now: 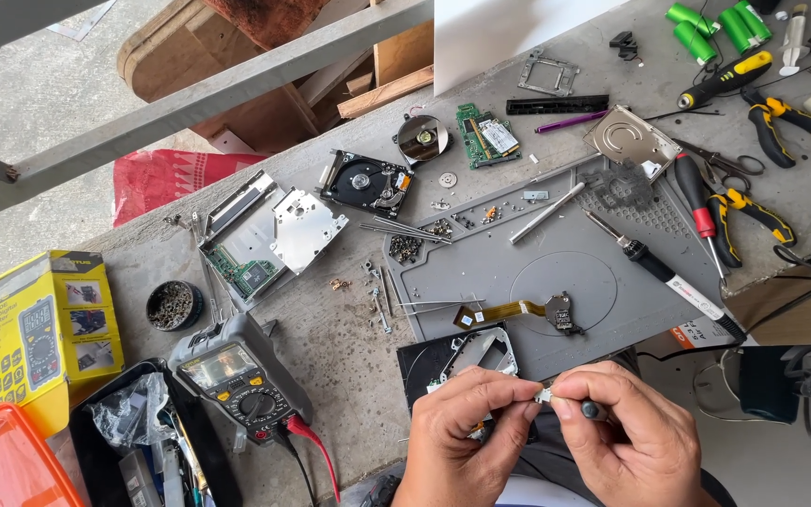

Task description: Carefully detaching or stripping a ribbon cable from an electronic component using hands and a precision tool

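Note:
My left hand (466, 427) and my right hand (626, 432) meet at the bottom centre, both pinching a tiny pale metal part (544, 395) between their fingertips. A dark rounded bit (591, 409) also sits in my right fingers. Just under my left hand lies a black drive frame with a silver bracket (474, 355). Beyond it, on the grey work mat (518, 268), rests a small dark head piece on an orange ribbon cable (527, 311), beside thin tweezers (429, 303).
An opened hard drive (366, 182), a silver drive casing (269, 235), a green circuit board (486, 136) and a platter (421, 138) lie behind. A multimeter (241, 378) and yellow box (44, 329) stand left. Soldering iron (664, 272), screwdrivers and pliers (748, 211) lie right.

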